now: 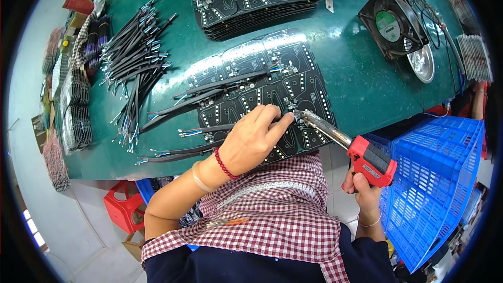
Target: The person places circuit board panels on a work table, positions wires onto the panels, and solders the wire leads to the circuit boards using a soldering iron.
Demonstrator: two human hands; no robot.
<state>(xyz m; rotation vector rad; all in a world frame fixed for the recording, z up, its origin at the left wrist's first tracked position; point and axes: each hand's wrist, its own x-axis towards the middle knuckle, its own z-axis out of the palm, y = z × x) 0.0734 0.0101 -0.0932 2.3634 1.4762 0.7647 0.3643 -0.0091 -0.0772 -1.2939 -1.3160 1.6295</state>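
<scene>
A black circuit board panel (251, 94) with rows of small white parts lies at the table's near edge. My right hand (363, 188) grips the handle of a red and black soldering gun (335, 139). Its tip reaches the board, close to my left fingertips. My left hand (254, 139) is closed in a pinch over the board, holding the end of a black sleeved cable (209, 129); the pinched wire ends are mostly hidden by the fingers. Other black cables (225, 81) stretch leftward across the panel, their coloured wire ends showing.
A heap of black cables (139, 63) lies on the green table (346, 47) at left. Beyond the panel stands a stack of circuit boards (257, 0). A black fan (393, 23) and metal dish (422, 63) sit at the far right, above a blue plastic crate (435, 178).
</scene>
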